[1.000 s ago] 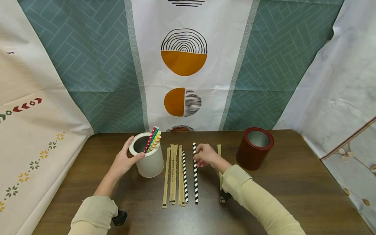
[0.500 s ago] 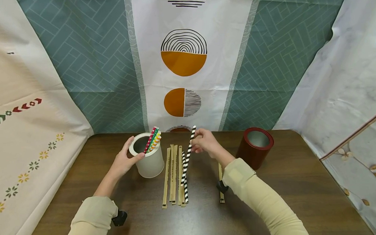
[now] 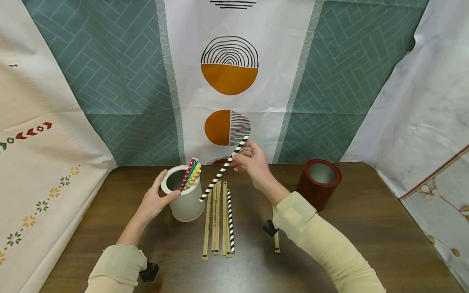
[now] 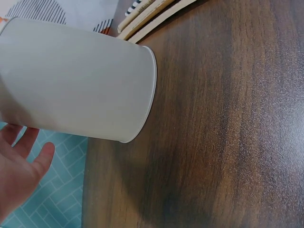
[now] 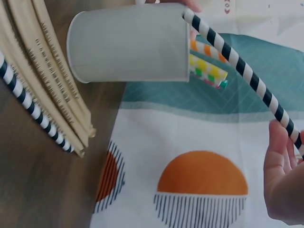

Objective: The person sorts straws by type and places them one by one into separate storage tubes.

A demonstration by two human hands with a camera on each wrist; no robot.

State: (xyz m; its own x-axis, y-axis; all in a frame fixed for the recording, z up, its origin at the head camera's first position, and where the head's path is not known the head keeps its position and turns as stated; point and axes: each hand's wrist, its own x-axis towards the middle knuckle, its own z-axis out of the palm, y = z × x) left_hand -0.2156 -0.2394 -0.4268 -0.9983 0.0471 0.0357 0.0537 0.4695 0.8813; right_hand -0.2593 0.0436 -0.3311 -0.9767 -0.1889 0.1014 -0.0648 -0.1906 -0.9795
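Observation:
My right hand point(image 3: 253, 161) pinches a black-and-white striped paper straw point(image 3: 224, 168) near its upper end. The straw slants down to the left, and its lower end overlaps the side of a white canister point(image 3: 187, 207) in the head view. My left hand point(image 3: 157, 199) holds that canister at the rim, thumb in front and fingers on the far left. Several patterned straws point(image 3: 190, 173), red, green, yellow and orange, lean inside and stick out on the right. From the right wrist, the held straw point(image 5: 247, 73) shows its lower end right by the canister's rim.
Several paper-wrapped straws point(image 3: 216, 222) lie side by side right of the white canister, with another striped straw point(image 3: 231, 222) along them. A dark red canister point(image 3: 317, 191) stands farther right. One wrapped straw point(image 3: 277, 244) lies partly under my right forearm.
My right hand has lifted the striped straw from the table, moved it up and to the left, and tilted it towards the white canister. My left hand stays on the canister.

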